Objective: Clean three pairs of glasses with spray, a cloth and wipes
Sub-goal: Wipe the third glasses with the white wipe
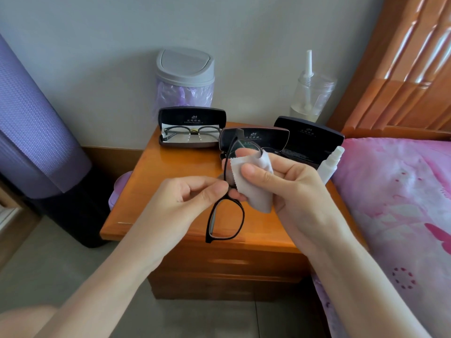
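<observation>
Bedside table (151, 191) of glossy orange wood stood against a grey wall; a purple rolled mat (36, 118) crowded its left side at the frame's left.

Lidded bin (185, 69) stood at the back; before it lay an open case (192, 117) with a thin-rimmed pair (180, 131) inside, cleaned or not I could not tell.

Left hand (185, 198), centre frame, pinched the black glasses (225, 220) at the rim, in the air over the table's front; lower lens bare; upper lens wrapped in the white cloth (253, 189), grasped between thumb and fingers of the right hand (288, 186).

Judged: one pair mid-wipe, two others unconfirmed; wipes not identified.

Middle case (253, 140) and right case (310, 140) stood open behind the hands; contents unclear.

Spray bottle (329, 164) stood at the table's right edge, close to the pink bed (402, 203); free room lay only toward the viewer, off the near edge.
</observation>
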